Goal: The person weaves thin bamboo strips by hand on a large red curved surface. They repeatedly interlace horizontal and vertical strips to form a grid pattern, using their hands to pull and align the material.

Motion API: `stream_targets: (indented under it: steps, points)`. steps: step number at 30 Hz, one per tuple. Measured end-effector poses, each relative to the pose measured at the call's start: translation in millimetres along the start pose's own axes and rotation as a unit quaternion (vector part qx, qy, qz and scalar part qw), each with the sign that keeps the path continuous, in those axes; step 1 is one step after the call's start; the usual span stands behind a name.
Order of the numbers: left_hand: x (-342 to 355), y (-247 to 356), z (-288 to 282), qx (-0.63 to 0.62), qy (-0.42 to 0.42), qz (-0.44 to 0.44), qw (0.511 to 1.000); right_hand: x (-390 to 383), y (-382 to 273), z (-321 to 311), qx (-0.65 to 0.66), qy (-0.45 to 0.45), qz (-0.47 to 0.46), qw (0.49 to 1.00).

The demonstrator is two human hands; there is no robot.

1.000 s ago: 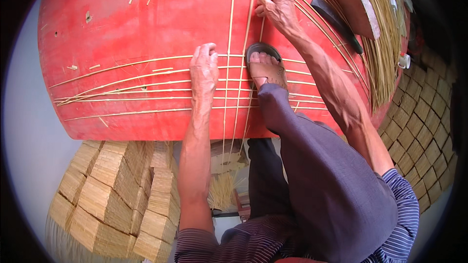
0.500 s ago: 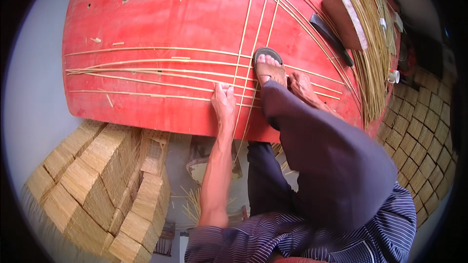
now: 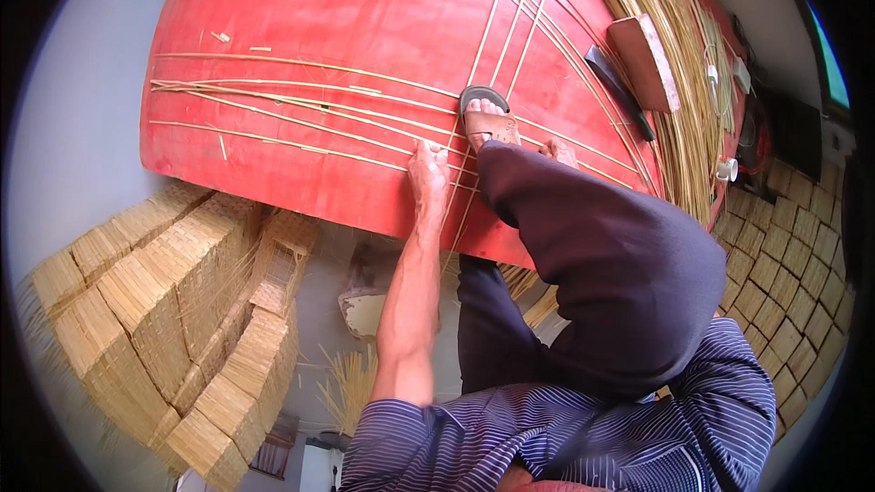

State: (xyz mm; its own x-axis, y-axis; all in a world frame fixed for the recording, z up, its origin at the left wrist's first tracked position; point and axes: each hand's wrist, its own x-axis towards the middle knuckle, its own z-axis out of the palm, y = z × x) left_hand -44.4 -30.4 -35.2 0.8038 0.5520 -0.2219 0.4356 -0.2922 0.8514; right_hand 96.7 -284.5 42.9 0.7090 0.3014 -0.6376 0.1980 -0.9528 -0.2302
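Note:
Thin bamboo strips (image 3: 301, 109) lie across a red board (image 3: 310, 27), and a few lengthwise strips (image 3: 493, 14) cross them near my foot. My left hand (image 3: 428, 175) is closed at the crossing, its thumb and fingers pinching a strip. My foot in a brown sandal (image 3: 493, 130) presses down on the crossed strips, between my two hands. Just right of the foot, my right hand (image 3: 559, 153) shows only curled fingers and knuckles beside the strips. My raised leg (image 3: 592, 237) covers the rest of that hand, and what it holds is hidden.
A dark blade with a handle (image 3: 620, 91) and a reddish brick (image 3: 643, 64) lie at the right, the brick on a long bundle of strips (image 3: 679, 128). Stacked woven bundles (image 3: 137, 287) stand below left, more stacks (image 3: 775, 255) at right. A white cup (image 3: 726, 169) sits by the board's edge.
The whole view has turned and shifted slightly. Both hands stay beside the sandalled foot. The leg now covers more of my right hand and its forearm.

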Motion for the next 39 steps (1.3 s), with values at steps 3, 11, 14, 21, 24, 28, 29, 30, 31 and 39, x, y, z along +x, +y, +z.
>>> stream_targets:
  steps: [3,11,14,21,24,28,29,30,31,39]
  points:
    - [1.1,-3.2,-6.7,0.012,-0.019,-0.005,1.000,23.8,-5.7,-11.7,0.016,0.014,-0.007,1.000]
    - [-0.8,4.3,-6.2,-0.022,-0.037,-0.041,0.998,190.1,-97.4,-92.2,0.409,0.170,0.038,0.896]
    - [-0.6,11.8,-3.0,-0.039,-0.050,-0.061,0.996,226.0,-102.9,-91.7,0.482,0.160,0.086,0.857]
    - [2.1,7.9,-12.3,-0.030,-0.069,-0.110,0.991,230.3,-119.8,-94.1,0.398,0.129,0.113,0.901]
    - [1.8,24.7,-16.1,-0.085,-0.092,-0.170,0.977,227.0,-116.4,-95.5,0.362,0.155,0.101,0.914]
    - [2.7,26.3,-16.8,-0.076,-0.087,-0.164,0.980,228.8,-111.0,-90.2,0.278,0.249,0.039,0.927]
    - [3.2,28.5,-15.9,-0.073,-0.090,-0.162,0.980,233.8,-106.3,-87.3,0.278,0.256,0.024,0.925]
    - [4.3,31.3,-14.6,-0.071,-0.094,-0.161,0.980,239.4,-99.6,-82.7,0.278,0.263,0.010,0.924]
    - [6.0,33.9,-11.9,-0.070,-0.097,-0.161,0.980,246.1,-92.0,-80.5,0.276,0.270,-0.004,0.923]
    - [5.0,16.5,-20.4,-0.022,-0.076,-0.150,0.986,248.0,-104.1,-72.6,0.213,0.210,0.004,0.954]
